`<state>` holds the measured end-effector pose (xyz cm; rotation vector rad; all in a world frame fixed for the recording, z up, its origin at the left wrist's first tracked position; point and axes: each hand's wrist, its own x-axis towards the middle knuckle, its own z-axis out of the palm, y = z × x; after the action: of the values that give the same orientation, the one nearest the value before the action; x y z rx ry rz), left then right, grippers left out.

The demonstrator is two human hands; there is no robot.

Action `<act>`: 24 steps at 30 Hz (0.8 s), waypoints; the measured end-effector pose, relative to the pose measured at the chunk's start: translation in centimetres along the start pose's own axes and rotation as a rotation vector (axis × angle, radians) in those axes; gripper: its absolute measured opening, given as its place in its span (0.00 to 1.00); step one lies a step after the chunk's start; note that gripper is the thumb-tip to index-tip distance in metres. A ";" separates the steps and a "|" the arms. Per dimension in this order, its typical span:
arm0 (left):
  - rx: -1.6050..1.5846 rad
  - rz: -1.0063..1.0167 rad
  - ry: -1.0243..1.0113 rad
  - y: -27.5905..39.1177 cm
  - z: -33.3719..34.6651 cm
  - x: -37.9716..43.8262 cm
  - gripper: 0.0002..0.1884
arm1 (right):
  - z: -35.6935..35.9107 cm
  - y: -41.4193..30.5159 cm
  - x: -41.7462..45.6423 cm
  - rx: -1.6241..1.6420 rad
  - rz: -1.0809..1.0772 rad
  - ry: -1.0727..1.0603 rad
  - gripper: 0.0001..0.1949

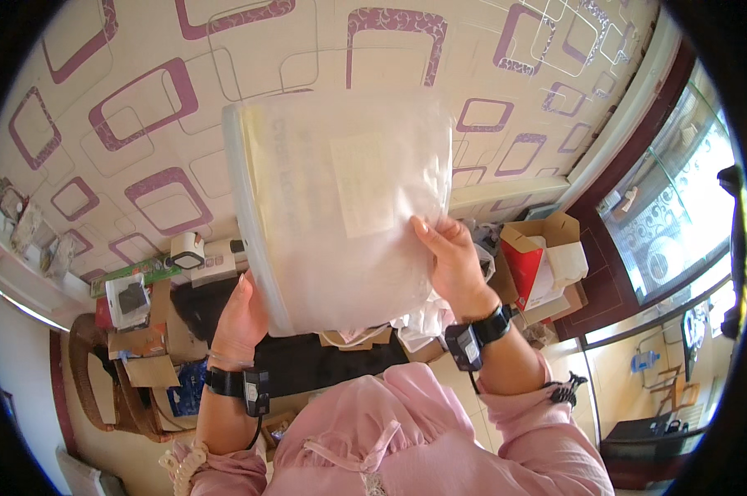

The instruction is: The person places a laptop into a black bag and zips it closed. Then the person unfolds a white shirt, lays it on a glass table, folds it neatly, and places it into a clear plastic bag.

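A large translucent plastic bag (pixel 349 273) is held up in front of me, nearly upright, between my two hands. My left hand (pixel 242 316) grips its lower left edge, beside a thicker pale strip that runs along that side. With thumb and curled fingers, my right hand (pixel 457 260) pinches the right edge. A pale rectangular label (pixel 362 186) and faint writing show on or through the plastic. What the bag contains cannot be made out. My fingers behind the bag are partly hidden.
Behind the bag is a dark tabletop (pixel 305 366) with white plastic bags (pixel 426 319). Open cardboard boxes (pixel 141 347) stand at the left by a wicker chair (pixel 82 372). A red and white box (pixel 531 273) is at the right. A patterned wall (pixel 237 37) rises beyond.
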<state>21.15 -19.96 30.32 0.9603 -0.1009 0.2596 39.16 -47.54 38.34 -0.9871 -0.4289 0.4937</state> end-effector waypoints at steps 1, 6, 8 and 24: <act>0.056 -0.016 -0.027 1.0 0.5 0.4 0.37 | 0.1 0.6 -0.6 0.025 -0.014 0.044 0.08; 0.423 -0.098 0.191 3.8 6.1 1.1 0.18 | 0.8 -0.2 -3.5 -0.022 -0.020 0.095 0.11; 0.539 -0.036 0.186 4.4 7.3 1.3 0.14 | 1.3 -0.8 -4.0 -0.060 -0.083 0.127 0.14; 0.421 0.005 0.195 4.0 5.3 2.5 0.42 | 3.1 -3.4 -4.8 -0.844 -0.679 0.411 0.06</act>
<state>22.64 -21.69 37.04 1.3464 0.1360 0.3866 34.23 -49.80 42.25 -1.6090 -0.5738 -0.5566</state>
